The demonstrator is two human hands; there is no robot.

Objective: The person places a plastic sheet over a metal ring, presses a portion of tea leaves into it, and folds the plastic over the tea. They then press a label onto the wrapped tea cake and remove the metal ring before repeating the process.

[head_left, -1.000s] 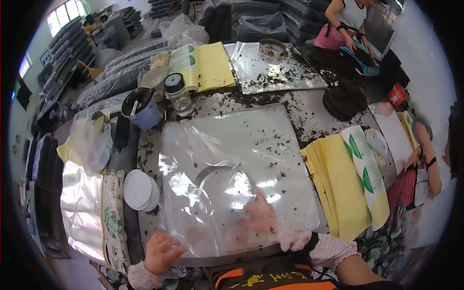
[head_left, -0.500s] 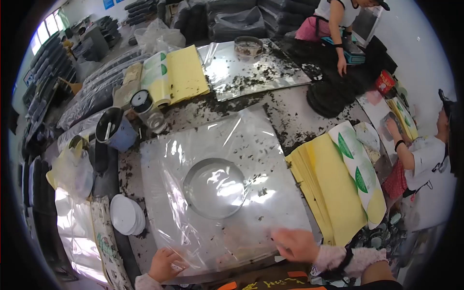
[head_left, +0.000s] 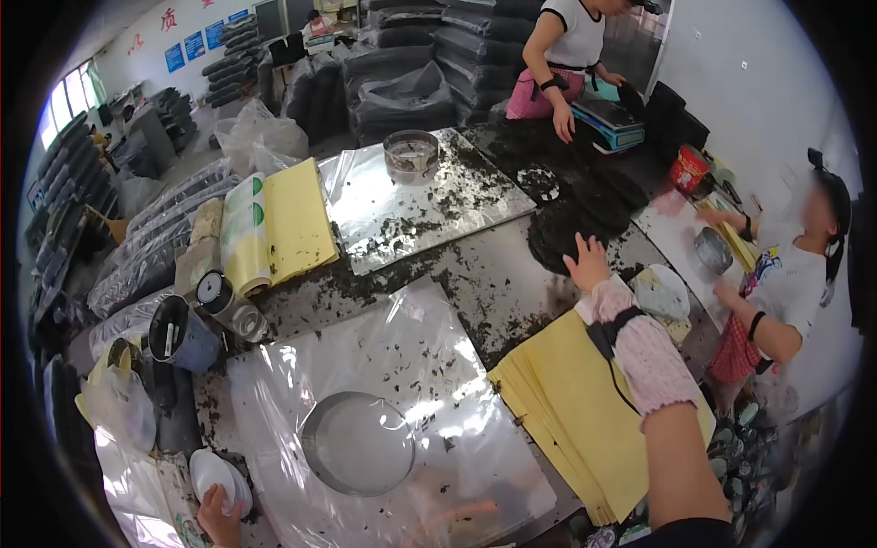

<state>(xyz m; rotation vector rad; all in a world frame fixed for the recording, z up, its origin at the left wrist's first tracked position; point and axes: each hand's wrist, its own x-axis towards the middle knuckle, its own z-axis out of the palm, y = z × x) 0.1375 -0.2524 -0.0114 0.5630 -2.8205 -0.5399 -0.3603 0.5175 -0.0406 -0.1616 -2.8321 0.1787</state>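
My right hand (head_left: 587,265) reaches out with its fingers apart, at the near edge of a stack of dark, round, dried-seaweed-like cakes (head_left: 559,239). It holds nothing that I can see. At the lower left, my left hand (head_left: 219,519) has its fingers curled over the near edge of a small stack of thin white discs (head_left: 212,473). Between the hands, a metal ring (head_left: 304,447) lies on clear plastic sheets (head_left: 457,365). Yellow sheets (head_left: 566,393) lie under my right forearm.
A metal tray (head_left: 375,247) with dark scraps carries another ring (head_left: 411,151). A jar (head_left: 239,315) and a blue-grey cup (head_left: 194,340) stand at the left. One co-worker (head_left: 571,36) stands by a scale (head_left: 607,123); another (head_left: 786,274) works at the right.
My right hand has gone from the near edge of the plastic sheets forward and right to the dark cakes. My left hand has moved left onto the white discs. The view has tilted up.
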